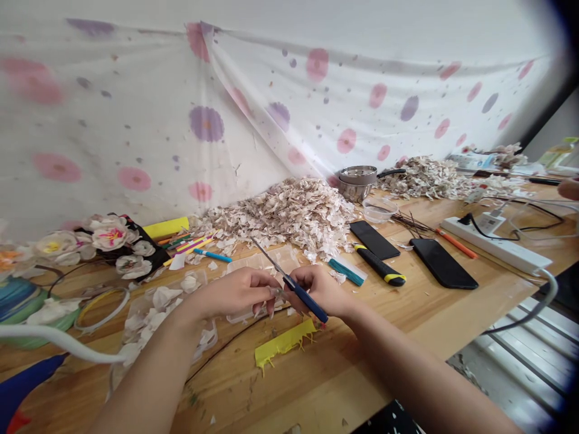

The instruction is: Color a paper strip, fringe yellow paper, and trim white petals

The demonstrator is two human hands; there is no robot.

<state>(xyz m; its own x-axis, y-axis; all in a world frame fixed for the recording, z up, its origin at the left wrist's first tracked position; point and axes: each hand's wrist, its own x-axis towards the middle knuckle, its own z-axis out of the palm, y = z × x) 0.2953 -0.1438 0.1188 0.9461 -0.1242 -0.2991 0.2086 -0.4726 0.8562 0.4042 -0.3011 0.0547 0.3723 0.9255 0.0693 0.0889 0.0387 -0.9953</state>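
Observation:
Over the wooden table (362,361), my right hand (319,289) is closed on a pair of scissors (305,297) with dark blue handles, its thin blades pointing up and left. My left hand (239,292) is beside it, thumb and fingers pinched near the scissors; whatever it holds is too small to make out. A yellow strip with a fringed edge (284,343) lies just below my hands. Partly behind them is a clear plastic tray (266,259). A second clear tray with white petals (163,301) stands left, partly covered by my left forearm.
A large heap of pale petals (298,217) lies behind my hands. On the right are two black phones (443,263), a yellow-black cutter (380,265) and a white power strip (497,244). Fabric flowers (111,238) stand left. Part of another person's hand (569,188) shows at the right edge.

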